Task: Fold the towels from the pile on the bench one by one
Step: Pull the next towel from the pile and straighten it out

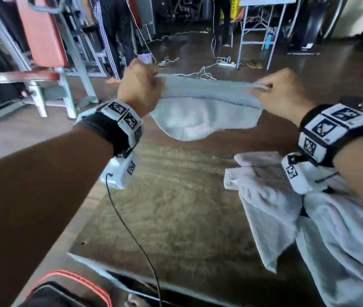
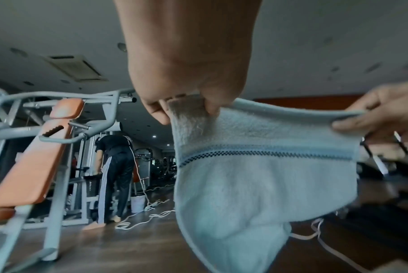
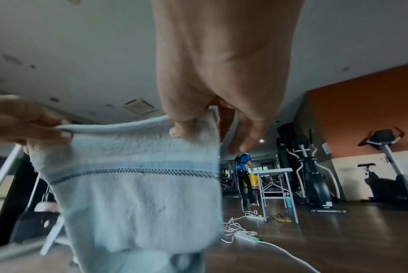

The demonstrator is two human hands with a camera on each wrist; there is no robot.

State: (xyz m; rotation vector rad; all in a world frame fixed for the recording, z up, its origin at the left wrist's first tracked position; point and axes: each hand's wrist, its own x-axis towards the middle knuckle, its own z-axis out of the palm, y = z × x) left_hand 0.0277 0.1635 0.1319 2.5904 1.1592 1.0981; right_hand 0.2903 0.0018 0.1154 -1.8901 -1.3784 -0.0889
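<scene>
The person holds one white towel [image 1: 200,111] up in the air above the far edge of the bench [image 1: 165,207], and it does not touch the surface. The left hand [image 1: 139,85] pinches one upper corner of the towel between thumb and fingers, and the right hand [image 1: 280,94] pinches the other upper corner in the same way, so the top hem is stretched between them. A dark woven stripe runs just below this hem, and the rest of the cloth hangs down in a loose curve. The pile of other towels [image 1: 286,207] lies crumpled at the right edge of the bench, under the right wrist. The step seems to be the spreading before the first fold. To do it well, the person should probably keep the hem tight and level, let the cloth hang straight, and lay it flat on the free left part of the bench, apart from the pile.
</scene>
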